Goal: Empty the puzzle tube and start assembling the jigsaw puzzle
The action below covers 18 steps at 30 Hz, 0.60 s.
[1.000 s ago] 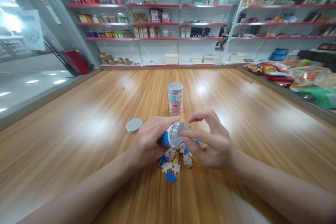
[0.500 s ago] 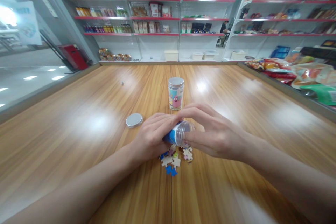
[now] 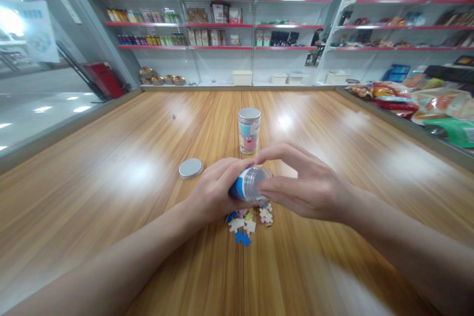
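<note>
My left hand [image 3: 218,185] is wrapped round a clear plastic jar [image 3: 255,182] with a blue label. The jar lies tilted, its uncovered mouth turned to the right. At that mouth is my right hand [image 3: 311,182], its bent fingers apart and the thumb touching the rim. Loose jigsaw puzzle pieces [image 3: 242,225], some plain-backed and some blue, lie on the table under and in front of the jar. A round silver lid [image 3: 190,168] rests flat to the left. Behind my hands a second jar [image 3: 249,133] stands upright with its silver lid on.
The wooden table [image 3: 111,197] has a raised edge. A tiny object [image 3: 174,116] lies at its far left. Bagged goods [image 3: 414,101] are beyond the right edge. Stocked shelves [image 3: 218,24] line the back, and a red trolley [image 3: 105,80] stands at the left.
My right fingers have drawn back slightly from my left hand and the jar's mouth. The jar has turned a little, showing more of its opening. The puzzle pieces lie much as before.
</note>
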Tool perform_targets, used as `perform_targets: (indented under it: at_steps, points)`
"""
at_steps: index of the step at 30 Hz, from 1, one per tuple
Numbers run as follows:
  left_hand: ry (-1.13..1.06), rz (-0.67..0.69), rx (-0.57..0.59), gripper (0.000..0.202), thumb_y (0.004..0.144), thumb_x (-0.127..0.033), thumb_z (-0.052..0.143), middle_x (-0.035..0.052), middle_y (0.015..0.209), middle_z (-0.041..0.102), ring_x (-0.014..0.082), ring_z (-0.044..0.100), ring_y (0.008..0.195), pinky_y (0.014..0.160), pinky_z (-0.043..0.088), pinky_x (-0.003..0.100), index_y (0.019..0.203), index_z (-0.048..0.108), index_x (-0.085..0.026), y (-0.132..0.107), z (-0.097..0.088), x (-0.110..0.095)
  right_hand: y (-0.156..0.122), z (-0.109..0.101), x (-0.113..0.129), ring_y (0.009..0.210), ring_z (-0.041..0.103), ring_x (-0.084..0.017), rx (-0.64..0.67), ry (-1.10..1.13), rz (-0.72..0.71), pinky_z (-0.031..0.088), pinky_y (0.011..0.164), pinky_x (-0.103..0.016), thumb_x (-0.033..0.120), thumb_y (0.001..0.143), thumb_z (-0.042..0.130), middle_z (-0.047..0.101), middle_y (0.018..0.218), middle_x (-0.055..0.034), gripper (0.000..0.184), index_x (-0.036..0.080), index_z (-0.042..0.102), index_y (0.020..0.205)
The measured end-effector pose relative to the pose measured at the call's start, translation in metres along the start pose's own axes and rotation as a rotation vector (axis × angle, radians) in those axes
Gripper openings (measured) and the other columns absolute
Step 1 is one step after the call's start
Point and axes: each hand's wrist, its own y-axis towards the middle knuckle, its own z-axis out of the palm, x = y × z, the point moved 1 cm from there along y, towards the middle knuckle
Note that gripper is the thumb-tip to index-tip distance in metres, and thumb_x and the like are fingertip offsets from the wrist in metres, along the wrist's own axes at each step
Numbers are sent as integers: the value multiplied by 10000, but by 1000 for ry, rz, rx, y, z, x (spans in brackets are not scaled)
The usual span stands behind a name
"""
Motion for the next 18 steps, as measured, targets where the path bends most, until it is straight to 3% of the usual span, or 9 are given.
perform_targets:
  at_steps: [4, 10, 14, 18]
  points:
    - [-15, -79, -28, 606, 770, -412, 844, 130, 1096, 742, 235, 735, 967, 859, 611, 339, 1242, 573, -145, -5, 1, 2, -3, -2, 3, 1106, 600, -238, -126, -27, 103, 557, 928, -437, 113, 891, 672, 600, 1180, -119, 142, 179, 709, 1010]
    - [-15, -130, -86, 456, 818, -327, 797, 123, 1061, 762, 225, 748, 911, 813, 617, 328, 1197, 626, -140, -8, 3, 5, 2, 1, 11, 1142, 585, -253, -123, -84, 289, 541, 941, -474, 146, 916, 628, 605, 1206, -122, 211, 203, 736, 1089]
    - [-46, -87, -30, 396, 851, -226, 742, 153, 1132, 751, 244, 743, 991, 874, 613, 348, 1218, 631, -130, -6, 1, 4, 4, 3, 16, 1125, 584, -247, -129, -111, 274, 542, 930, -448, 128, 926, 609, 606, 1195, -126, 186, 193, 745, 1035]
    - [-65, -2, 0, 467, 823, -130, 730, 164, 1196, 731, 268, 724, 1071, 916, 604, 382, 1272, 602, -128, -4, 0, 3, 6, 3, 20, 1094, 579, -251, -107, -164, 235, 537, 931, -435, 118, 932, 601, 614, 1142, -131, 149, 177, 737, 954]
